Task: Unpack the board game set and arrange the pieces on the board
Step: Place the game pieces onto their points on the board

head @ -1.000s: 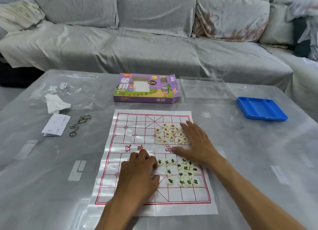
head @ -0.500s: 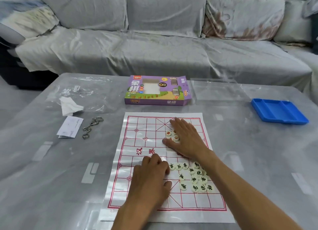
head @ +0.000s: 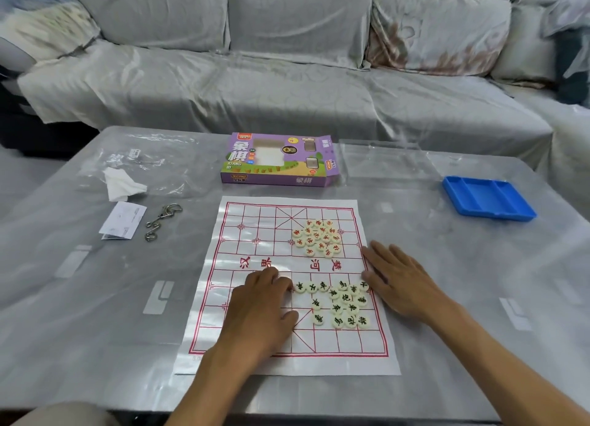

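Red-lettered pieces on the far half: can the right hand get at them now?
Probably yes. The right hand lies flat at the board's right edge, the red-lettered pieces just beyond its fingertips, nothing between.

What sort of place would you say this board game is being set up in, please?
Most likely a home living room: a large sofa draped in grey covers with cushions stands behind a low table under clear plastic sheeting.
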`<state>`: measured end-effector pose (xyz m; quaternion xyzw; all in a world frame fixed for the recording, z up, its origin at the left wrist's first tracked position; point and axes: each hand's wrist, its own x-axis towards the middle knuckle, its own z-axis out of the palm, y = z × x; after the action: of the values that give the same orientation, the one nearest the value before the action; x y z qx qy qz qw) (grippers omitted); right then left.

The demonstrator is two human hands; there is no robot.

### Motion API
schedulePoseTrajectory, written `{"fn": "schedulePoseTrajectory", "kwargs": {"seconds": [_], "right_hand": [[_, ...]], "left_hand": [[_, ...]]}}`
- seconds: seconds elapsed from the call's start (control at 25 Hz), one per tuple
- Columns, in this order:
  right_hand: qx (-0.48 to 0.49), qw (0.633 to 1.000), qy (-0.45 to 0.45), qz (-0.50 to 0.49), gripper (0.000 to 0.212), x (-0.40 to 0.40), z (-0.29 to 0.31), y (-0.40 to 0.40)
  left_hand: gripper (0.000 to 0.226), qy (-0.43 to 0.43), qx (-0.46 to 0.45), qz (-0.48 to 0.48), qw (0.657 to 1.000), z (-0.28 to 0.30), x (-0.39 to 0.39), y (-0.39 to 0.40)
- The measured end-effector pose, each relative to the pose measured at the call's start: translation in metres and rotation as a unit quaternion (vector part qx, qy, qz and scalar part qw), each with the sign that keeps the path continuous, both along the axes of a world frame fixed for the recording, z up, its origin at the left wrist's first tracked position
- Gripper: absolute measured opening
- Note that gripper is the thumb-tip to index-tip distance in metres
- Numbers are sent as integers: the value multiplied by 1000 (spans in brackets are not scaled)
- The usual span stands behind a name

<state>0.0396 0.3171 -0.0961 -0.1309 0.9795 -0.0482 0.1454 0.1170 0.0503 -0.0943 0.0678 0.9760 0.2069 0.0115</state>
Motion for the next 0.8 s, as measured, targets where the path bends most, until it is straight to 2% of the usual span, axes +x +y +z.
{"fn": "schedulePoseTrajectory", "kwargs": {"seconds": [0.24,0.36,0.52,0.68,0.8], "right_hand": [[2,1000,7,-29,62,4,-4,-2],[-36,998,26,-40,60,9,-5,-7],[-148,984,65,-78,42,17,3,-8],[-164,983,68,-51,27,24,6,-15],[-199,976,61,-70,15,22,6,-18]], "left_hand": [[41,0,19,-19,1000,1,3,-7],[45,6,24,-18,1000,0,5,-9],[47,18,21,-18,999,-2,7,-9],[47,16,20,-16,1000,-4,6,-9],[47,20,16,-18,1000,-5,5,-9]]}}
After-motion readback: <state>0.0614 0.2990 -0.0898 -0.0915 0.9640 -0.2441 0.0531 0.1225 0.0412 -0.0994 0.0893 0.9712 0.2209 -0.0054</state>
